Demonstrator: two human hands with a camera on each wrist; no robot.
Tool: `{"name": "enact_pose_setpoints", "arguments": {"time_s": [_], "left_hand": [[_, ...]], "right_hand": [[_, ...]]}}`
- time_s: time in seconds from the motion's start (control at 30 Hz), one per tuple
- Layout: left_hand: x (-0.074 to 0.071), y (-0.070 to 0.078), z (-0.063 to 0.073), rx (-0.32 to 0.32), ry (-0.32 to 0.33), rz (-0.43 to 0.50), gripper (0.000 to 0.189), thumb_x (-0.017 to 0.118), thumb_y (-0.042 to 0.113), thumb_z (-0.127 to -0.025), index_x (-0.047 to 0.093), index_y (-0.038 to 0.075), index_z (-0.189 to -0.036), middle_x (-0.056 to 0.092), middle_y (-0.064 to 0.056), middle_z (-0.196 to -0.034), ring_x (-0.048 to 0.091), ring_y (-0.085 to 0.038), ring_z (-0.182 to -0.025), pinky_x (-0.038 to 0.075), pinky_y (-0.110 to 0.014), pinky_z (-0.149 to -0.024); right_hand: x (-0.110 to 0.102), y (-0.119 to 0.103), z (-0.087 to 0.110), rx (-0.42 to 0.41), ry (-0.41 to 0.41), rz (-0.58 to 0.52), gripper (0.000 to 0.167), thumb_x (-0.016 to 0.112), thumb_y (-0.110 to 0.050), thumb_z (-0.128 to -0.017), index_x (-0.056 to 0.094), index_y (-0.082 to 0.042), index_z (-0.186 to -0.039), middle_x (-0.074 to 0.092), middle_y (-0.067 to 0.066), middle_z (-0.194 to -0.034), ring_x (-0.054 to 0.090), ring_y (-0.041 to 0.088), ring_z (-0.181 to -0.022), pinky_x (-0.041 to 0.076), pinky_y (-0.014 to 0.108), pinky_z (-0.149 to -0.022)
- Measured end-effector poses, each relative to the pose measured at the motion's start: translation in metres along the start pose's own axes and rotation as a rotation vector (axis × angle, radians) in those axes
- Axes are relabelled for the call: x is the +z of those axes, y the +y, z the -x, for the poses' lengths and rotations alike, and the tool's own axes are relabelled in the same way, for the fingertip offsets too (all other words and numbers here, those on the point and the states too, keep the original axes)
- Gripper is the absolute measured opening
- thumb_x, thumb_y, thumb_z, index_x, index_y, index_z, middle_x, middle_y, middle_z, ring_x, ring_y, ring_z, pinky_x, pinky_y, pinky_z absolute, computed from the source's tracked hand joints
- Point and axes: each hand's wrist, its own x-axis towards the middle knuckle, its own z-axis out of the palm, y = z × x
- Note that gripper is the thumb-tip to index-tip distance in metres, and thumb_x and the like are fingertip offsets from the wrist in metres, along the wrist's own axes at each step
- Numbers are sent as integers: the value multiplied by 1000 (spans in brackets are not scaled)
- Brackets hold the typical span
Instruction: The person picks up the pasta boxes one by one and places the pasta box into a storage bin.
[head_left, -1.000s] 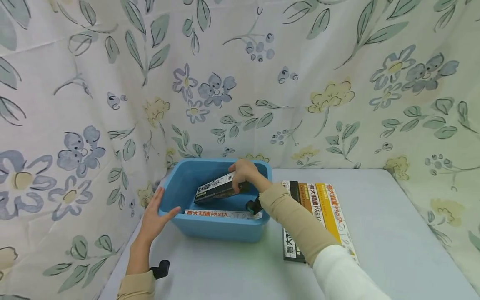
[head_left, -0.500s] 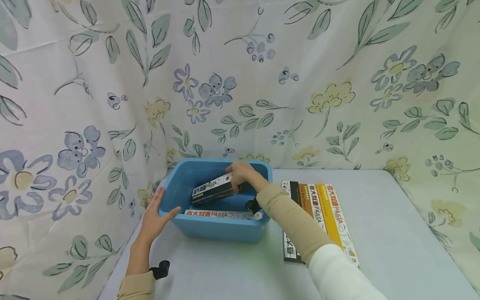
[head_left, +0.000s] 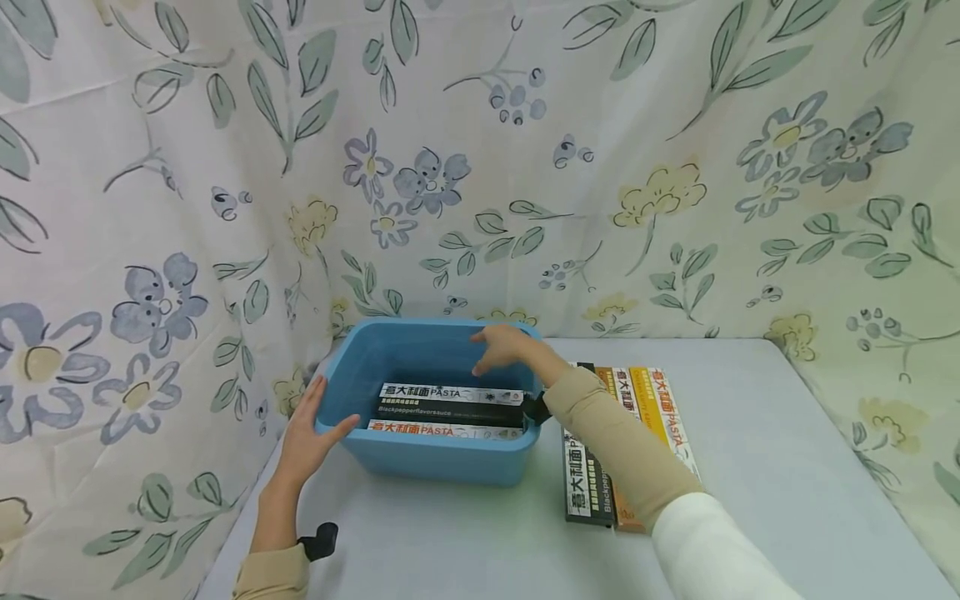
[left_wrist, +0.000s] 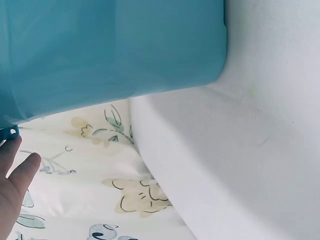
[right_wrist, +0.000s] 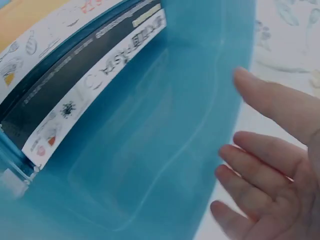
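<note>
A blue plastic bin (head_left: 442, 462) stands on the table. Inside, a black pasta box (head_left: 450, 411) lies lengthwise near the front wall, beside another pasta box (head_left: 420, 428) with orange lettering. My left hand (head_left: 307, 437) rests at the bin's left side with fingers and thumb spread; in the left wrist view its fingertips (left_wrist: 31, 162) are at the rim. Over the back right part of the bin, my right hand (head_left: 506, 346) is apart from the boxes, its fingers extended and holding nothing. The right wrist view shows this right hand (right_wrist: 270, 175) beside the bin wall.
Right of the bin, several pasta boxes lie side by side: a black one (head_left: 588, 483), an orange-brown one (head_left: 628, 517) and a yellow one (head_left: 654, 408). My right sleeve crosses over them. A floral curtain (head_left: 480, 167) hangs behind the table (head_left: 787, 467).
The black pasta box, tilted in my right hand before, now lies flat in the bin along the other box. My right hand has let go and drawn back to the right. My left hand stays.
</note>
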Motion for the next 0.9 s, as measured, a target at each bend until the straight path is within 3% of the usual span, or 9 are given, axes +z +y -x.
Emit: {"name": "enact_pose_setpoints", "arguments": {"time_s": [0.23, 0.4, 0.6, 0.9], "left_hand": [[-1, 1, 0, -12, 7, 10, 91, 70, 37, -87, 19, 3, -155, 12, -17, -161, 12, -45, -144, 18, -70, -107], [0, 2, -1, -13, 3, 28, 91, 70, 36, -87, 19, 4, -155, 12, -16, -161, 12, -45, -144, 18, -70, -107], [3, 1, -2, -20, 16, 19, 92, 71, 37, -86, 19, 3, -155, 12, -17, -161, 13, -46, -144, 19, -71, -106], [3, 1, -1, -34, 13, 21, 93, 70, 37, -86, 18, 5, -155, 11, -17, -161, 13, -47, -143, 19, -72, -105]], "right_hand": [[-7, 17, 20, -152, 174, -258, 56, 66, -19, -93, 48, 5, -140, 52, 19, -139, 51, 33, -126, 46, 39, -100], [-4, 38, 48, -181, 311, -444, 56, 62, -24, -96, 46, 0, -143, 55, 20, -135, 53, 33, -124, 45, 46, -101], [16, 69, 94, -146, 394, -703, 58, 58, -30, -98, 42, -2, -146, 51, 16, -142, 46, 33, -132, 34, 52, -109], [51, 112, 152, -11, 628, -773, 54, 52, -24, -101, 38, 0, -148, 42, 16, -148, 41, 32, -134, 31, 50, -111]]}}
